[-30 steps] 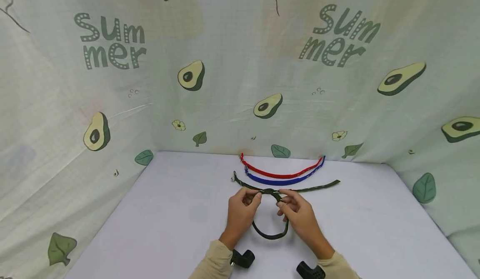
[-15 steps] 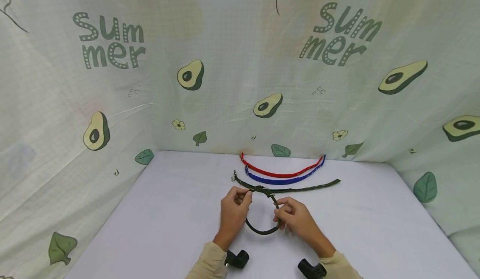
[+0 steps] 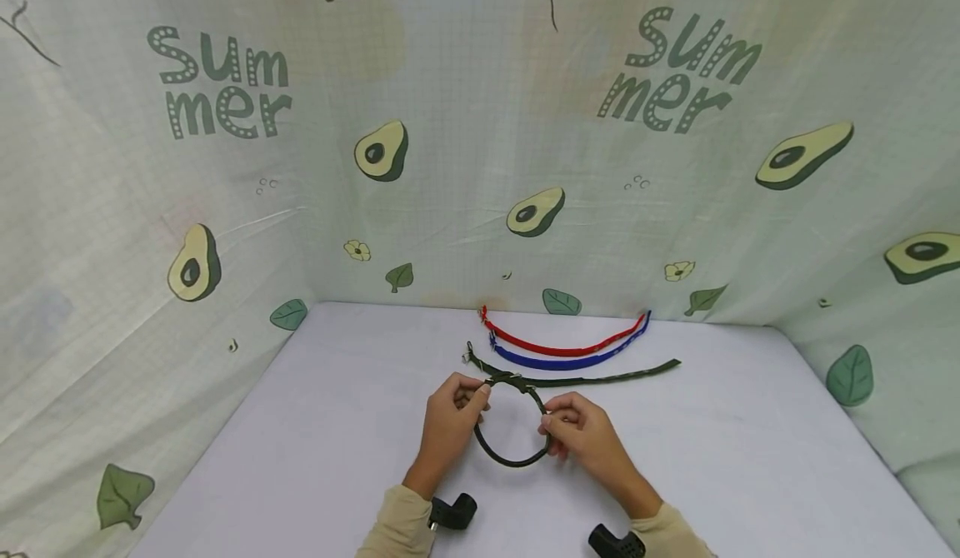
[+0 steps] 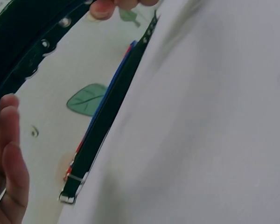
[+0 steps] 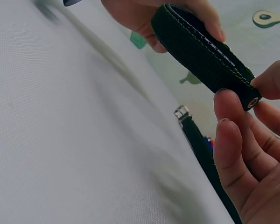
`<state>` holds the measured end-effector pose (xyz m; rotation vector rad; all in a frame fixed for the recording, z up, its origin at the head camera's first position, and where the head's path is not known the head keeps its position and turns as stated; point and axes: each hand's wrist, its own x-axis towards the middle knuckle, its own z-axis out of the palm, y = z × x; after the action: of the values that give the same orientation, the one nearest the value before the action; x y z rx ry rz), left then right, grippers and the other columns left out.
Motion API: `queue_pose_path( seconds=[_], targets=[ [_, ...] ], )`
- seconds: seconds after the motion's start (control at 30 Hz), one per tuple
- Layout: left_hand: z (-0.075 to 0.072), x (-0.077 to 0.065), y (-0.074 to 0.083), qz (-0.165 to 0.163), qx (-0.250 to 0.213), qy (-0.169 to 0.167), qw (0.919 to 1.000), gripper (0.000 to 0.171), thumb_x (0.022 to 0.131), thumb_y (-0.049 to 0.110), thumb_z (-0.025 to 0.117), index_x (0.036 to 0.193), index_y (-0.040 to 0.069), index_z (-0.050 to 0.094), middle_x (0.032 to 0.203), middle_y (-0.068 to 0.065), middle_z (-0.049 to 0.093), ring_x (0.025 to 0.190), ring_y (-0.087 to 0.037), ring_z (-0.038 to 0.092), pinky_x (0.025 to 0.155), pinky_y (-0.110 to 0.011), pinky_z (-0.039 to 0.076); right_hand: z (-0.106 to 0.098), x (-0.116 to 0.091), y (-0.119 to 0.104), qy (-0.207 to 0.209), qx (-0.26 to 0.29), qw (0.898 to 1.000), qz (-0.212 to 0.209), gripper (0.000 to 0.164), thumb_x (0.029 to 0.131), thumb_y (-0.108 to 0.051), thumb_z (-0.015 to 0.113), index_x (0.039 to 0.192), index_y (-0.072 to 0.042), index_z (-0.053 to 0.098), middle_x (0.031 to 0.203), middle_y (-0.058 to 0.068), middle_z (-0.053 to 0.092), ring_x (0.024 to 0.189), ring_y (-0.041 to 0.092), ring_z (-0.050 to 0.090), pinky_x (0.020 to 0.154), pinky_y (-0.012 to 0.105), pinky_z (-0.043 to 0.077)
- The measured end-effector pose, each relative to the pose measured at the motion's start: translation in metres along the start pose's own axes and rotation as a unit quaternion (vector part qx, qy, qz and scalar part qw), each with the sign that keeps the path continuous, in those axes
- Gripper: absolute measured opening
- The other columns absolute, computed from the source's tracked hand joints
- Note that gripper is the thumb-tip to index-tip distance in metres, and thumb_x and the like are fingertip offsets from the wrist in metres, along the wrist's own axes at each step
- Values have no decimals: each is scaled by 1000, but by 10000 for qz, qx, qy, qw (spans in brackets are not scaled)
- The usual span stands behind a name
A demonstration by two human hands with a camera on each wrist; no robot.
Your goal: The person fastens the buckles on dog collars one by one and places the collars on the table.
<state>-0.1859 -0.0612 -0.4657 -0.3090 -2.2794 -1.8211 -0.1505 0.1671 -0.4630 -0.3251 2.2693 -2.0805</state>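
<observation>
A dark green collar (image 3: 514, 463), bent into a closed loop, is held off the table between both hands. My left hand (image 3: 447, 425) pinches its upper left side between thumb and fingers. The right side is pinched by my right hand (image 3: 588, 437). In the right wrist view the collar (image 5: 191, 53) shows pale stitching and a metal eyelet close to the right fingertips. Metal-rimmed holes line the collar's band (image 4: 32, 35) in the left wrist view. Just behind the loop lies a second green collar (image 3: 630, 374), stretched out flat with a buckle at its left end.
A blue collar (image 3: 558, 366) and a red collar (image 3: 558, 352) lie curved at the back of the white table (image 3: 337, 441). Behind them hangs a cloth (image 3: 457, 125) printed with avocados, leaves and "summer". Black devices (image 3: 454, 511) are worn at both wrists.
Both hands have shifted left with the looped collar, the left hand more. The right hand's pinch has slid from the loop's top right down to its right side. The other collars stay put.
</observation>
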Motion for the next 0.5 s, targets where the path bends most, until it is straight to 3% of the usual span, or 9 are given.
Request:
queue_pose_path(
  seconds=[0.33,0.5],
  targets=[
    [-23,9,-7,-320,406,-454,9976,18,97,27,69,102,9,65,76,1,70,64,-18,64,63,-30,54,11,12,1,-141,-138,9998,-103,27,97,-11,67,113,8,57,91,25,69,59,22,66,54,34,55],
    [-29,10,-13,-528,594,-499,9956,21,98,29,67,104,9,65,77,2,70,65,-18,64,65,-30,52,15,19,2,-235,-289,9993,-6,27,96,-11,68,114,7,58,90,22,70,58,22,64,53,34,55]
  ],
)
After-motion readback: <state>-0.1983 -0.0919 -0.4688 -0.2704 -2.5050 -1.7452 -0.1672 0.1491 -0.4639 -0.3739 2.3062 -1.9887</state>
